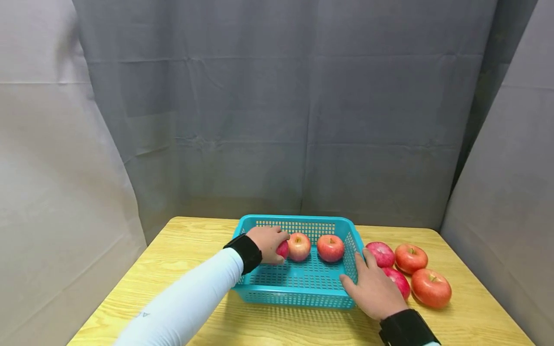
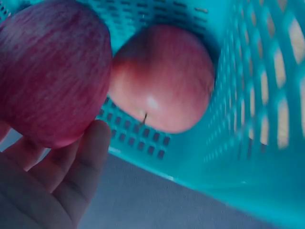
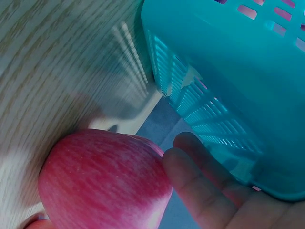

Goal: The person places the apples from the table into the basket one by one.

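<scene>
Inside the left part of a turquoise plastic basket (image 1: 298,294), my left hand (image 1: 267,244) grips a dark red apple (image 2: 52,71), its fingers spread around the fruit. Right beside that apple sits a lighter red-yellow apple (image 1: 299,247), and another red apple (image 1: 331,248) lies farther right in the basket. My right hand (image 1: 375,290) is at the basket's right side, fingers extended and thumb apart, over the rim. In the right wrist view its fingertips (image 3: 178,164) are right at the side of a pink-red apple (image 3: 105,181) outside the basket.
Several apples stand grouped on the table right of the basket, among them a red one (image 1: 411,258) and a large one (image 1: 431,288) in front. The wooden table (image 1: 182,259) extends to the left. Grey cloth (image 1: 242,120) hangs behind and at both sides.
</scene>
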Action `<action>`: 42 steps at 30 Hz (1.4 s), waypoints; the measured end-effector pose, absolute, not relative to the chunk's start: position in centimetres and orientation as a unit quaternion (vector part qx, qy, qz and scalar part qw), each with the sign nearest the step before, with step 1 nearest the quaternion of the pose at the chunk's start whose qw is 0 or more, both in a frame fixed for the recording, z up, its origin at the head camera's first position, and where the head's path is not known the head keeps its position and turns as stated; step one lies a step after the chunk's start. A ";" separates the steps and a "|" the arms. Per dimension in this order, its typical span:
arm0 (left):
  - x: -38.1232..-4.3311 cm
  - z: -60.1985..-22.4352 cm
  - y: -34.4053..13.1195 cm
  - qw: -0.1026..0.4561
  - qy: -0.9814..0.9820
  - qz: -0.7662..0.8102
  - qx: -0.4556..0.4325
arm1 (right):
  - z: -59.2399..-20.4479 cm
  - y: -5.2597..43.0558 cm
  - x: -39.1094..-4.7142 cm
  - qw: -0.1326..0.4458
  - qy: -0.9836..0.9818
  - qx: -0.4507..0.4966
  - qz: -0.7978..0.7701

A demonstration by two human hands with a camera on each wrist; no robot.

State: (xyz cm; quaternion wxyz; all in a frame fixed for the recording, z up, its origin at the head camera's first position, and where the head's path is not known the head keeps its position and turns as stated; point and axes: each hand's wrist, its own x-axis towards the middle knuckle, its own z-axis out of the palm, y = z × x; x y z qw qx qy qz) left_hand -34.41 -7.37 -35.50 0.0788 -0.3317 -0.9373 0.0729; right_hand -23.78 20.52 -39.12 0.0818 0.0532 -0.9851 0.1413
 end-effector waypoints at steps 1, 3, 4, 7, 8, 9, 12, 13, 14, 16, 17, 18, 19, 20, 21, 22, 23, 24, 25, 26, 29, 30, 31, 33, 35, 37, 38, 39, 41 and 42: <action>-34.4 -35.9 -7.3 0.081 -0.936 0.073 -0.334 | -39.1 20.5 -23.7 0.081 -0.985 0.054 0.142; -34.2 -36.3 -7.2 0.079 -0.935 0.078 -0.336 | -39.1 20.3 -23.7 0.080 -0.985 0.055 0.144; -34.2 -36.5 -7.1 0.080 -0.935 0.082 -0.336 | -39.1 20.3 -23.6 0.080 -0.985 0.056 0.144; -33.9 -36.9 -7.0 0.083 -0.935 0.093 -0.332 | -39.1 20.3 -23.6 0.083 -0.985 0.054 0.143; -33.8 -36.9 -6.9 0.080 -0.935 0.098 -0.331 | -39.1 20.3 -23.6 0.084 -0.985 0.054 0.143; -33.7 -37.1 -6.9 0.081 -0.935 0.099 -0.332 | -39.2 20.4 -23.5 0.086 -0.985 0.054 0.142; -33.7 -37.3 -6.8 0.073 -0.934 0.095 -0.336 | -39.2 20.5 -23.5 0.087 -0.985 0.056 0.141; -33.7 -37.4 -6.7 0.069 -0.935 0.090 -0.337 | -39.2 20.6 -23.4 0.086 -0.985 0.056 0.141; -33.7 -37.4 -6.7 0.065 -0.934 0.085 -0.340 | -39.2 20.6 -23.4 0.084 -0.985 0.055 0.142; -33.7 -37.4 -6.5 0.058 -0.935 0.077 -0.343 | -39.1 20.6 -23.3 0.080 -0.985 0.053 0.140; -33.8 -37.3 -6.4 0.056 -0.935 0.074 -0.343 | -39.1 20.7 -23.2 0.078 -0.986 0.052 0.140; -33.8 -37.3 -6.4 0.056 -0.934 0.073 -0.345 | -39.0 20.7 -23.2 0.077 -0.986 0.050 0.140; -33.8 -37.3 -6.3 0.057 -0.933 0.075 -0.348 | -39.0 20.8 -23.1 0.076 -0.986 0.049 0.139; -33.9 -37.4 -6.3 0.059 -0.931 0.077 -0.351 | -38.9 20.8 -23.1 0.075 -0.986 0.048 0.138; -33.9 -37.4 -6.2 0.058 -0.930 0.078 -0.353 | -38.9 20.9 -23.0 0.075 -0.987 0.048 0.138; -33.9 -37.5 -6.2 0.057 -0.929 0.079 -0.356 | -38.9 20.9 -23.0 0.074 -0.987 0.047 0.137; -33.9 -37.5 -6.2 0.054 -0.928 0.080 -0.359 | -38.8 20.9 -22.9 0.074 -0.987 0.047 0.138; -33.9 -37.6 -6.2 0.052 -0.927 0.083 -0.362 | -38.8 20.9 -22.8 0.074 -0.987 0.047 0.138; -33.9 -37.6 -6.2 0.049 -0.926 0.086 -0.365 | -38.8 20.9 -22.7 0.073 -0.987 0.048 0.139; -33.8 -37.6 -6.1 0.045 -0.925 0.087 -0.367 | -38.7 20.9 -22.7 0.072 -0.986 0.048 0.139; -33.8 -37.7 -6.1 0.040 -0.923 0.089 -0.372 | -38.8 20.9 -22.5 0.070 -0.987 0.047 0.140; -33.9 -37.7 -6.1 0.039 -0.923 0.090 -0.372 | -38.8 20.9 -22.5 0.070 -0.987 0.047 0.139; -33.9 -37.7 -6.1 0.038 -0.923 0.088 -0.373 | -38.8 20.9 -22.5 0.070 -0.987 0.047 0.138; -34.0 -37.9 -6.2 0.037 -0.922 0.087 -0.374 | -38.8 20.9 -22.5 0.071 -0.987 0.046 0.137; -34.4 -38.3 -6.3 0.037 -0.923 0.083 -0.375 | -38.7 20.8 -22.6 0.070 -0.987 0.045 0.136; -34.8 -38.8 -6.4 0.037 -0.923 0.082 -0.375 | -38.7 20.8 -22.6 0.069 -0.987 0.044 0.137; -35.0 -39.1 -6.5 0.039 -0.922 0.081 -0.376 | -38.7 20.8 -22.6 0.069 -0.987 0.044 0.137; -35.0 -39.2 -6.6 0.039 -0.922 0.080 -0.377 | -38.8 20.8 -22.6 0.069 -0.987 0.043 0.137; -35.0 -39.2 -6.6 0.038 -0.922 0.076 -0.379 | -38.8 20.9 -22.7 0.070 -0.987 0.044 0.137; -34.9 -39.0 -6.6 0.035 -0.921 0.074 -0.380 | -38.9 21.0 -22.8 0.072 -0.987 0.045 0.137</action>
